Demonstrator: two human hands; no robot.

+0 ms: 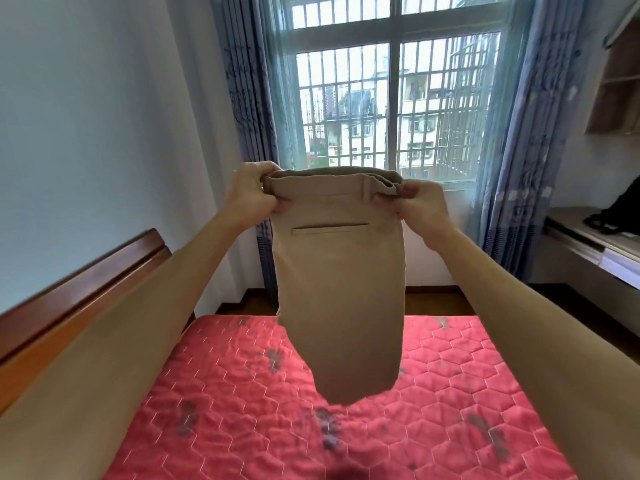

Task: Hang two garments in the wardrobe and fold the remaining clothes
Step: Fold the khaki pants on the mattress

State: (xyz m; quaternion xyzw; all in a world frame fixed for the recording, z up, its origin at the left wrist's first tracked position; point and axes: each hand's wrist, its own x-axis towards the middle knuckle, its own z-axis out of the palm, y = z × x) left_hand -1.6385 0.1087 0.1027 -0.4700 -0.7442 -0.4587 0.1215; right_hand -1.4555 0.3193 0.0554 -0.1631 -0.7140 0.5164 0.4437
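Note:
Khaki shorts (341, 289), folded in half lengthwise with a back pocket slit showing, hang in the air above the bed. My left hand (252, 192) pinches the left end of the waistband. At the waistband's right end, my right hand (417, 202) pinches it too. Both arms are stretched forward at about window-sill height. The leg hem dangles just over the red quilted mattress (242, 410).
A wooden headboard (79, 292) runs along the left wall. Behind the bed are a barred window (391, 98) and blue curtains (519, 150). At the right stands a desk (588, 251) with a black bag (620, 209) on it, and a wall shelf above.

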